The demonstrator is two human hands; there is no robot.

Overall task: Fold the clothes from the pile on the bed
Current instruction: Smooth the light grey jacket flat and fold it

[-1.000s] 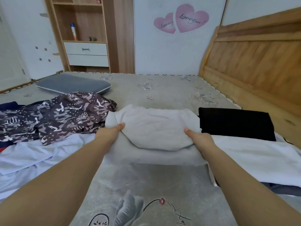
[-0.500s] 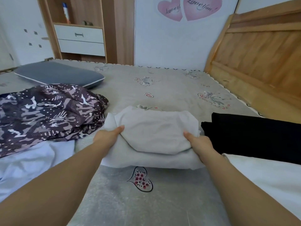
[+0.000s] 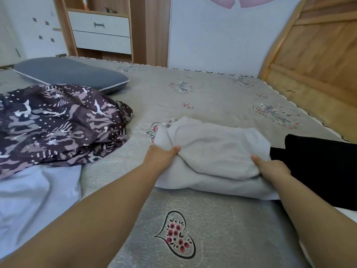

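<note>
Gripping the folded white garment at its two sides, the left hand and right hand each curl thumb over and fingers under the cloth. It rests on the bed, touching a black garment on the right. A camouflage garment and pale blue cloth lie left.

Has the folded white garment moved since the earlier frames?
Yes. The white garment slid right toward the black cloth: the heart print now sits below its left end, and a gap opened beside the camouflage garment.
</note>
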